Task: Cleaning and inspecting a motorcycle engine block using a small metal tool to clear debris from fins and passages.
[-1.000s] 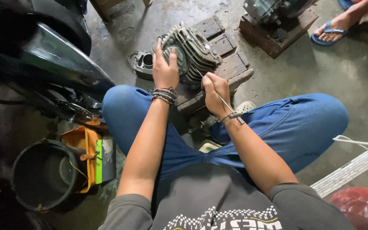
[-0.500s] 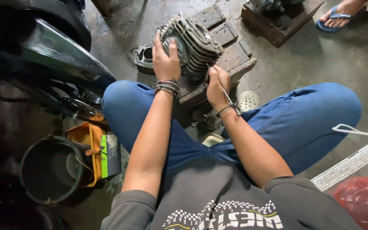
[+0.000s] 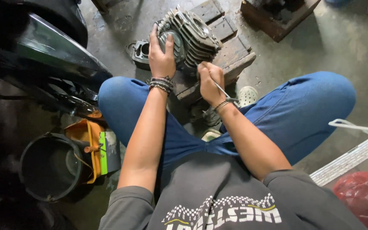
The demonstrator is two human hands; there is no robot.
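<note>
A grey finned engine cylinder point(image 3: 192, 32) rests on a wooden pallet block point(image 3: 231, 55) on the concrete floor, between my knees. My left hand point(image 3: 161, 55) grips its near end, fingers spread over the round sleeve. My right hand point(image 3: 210, 83) is closed around a thin metal tool point(image 3: 223, 90), held against the cylinder's lower fins. Bracelets circle both wrists. I sit with blue-jeaned legs apart.
A dark motorcycle body point(image 3: 43, 55) stands at the left. A black bucket point(image 3: 50, 166) and an orange and green tool point(image 3: 99, 147) lie by my left knee. A small metal part point(image 3: 140, 50) sits beside the cylinder. A wooden crate point(image 3: 277, 17) is at the far right, a red bag point(image 3: 363, 196) at the near right.
The view has shifted, so the cylinder and hands sit higher in frame. Both hands keep their hold; the right hand has moved slightly along the fins.
</note>
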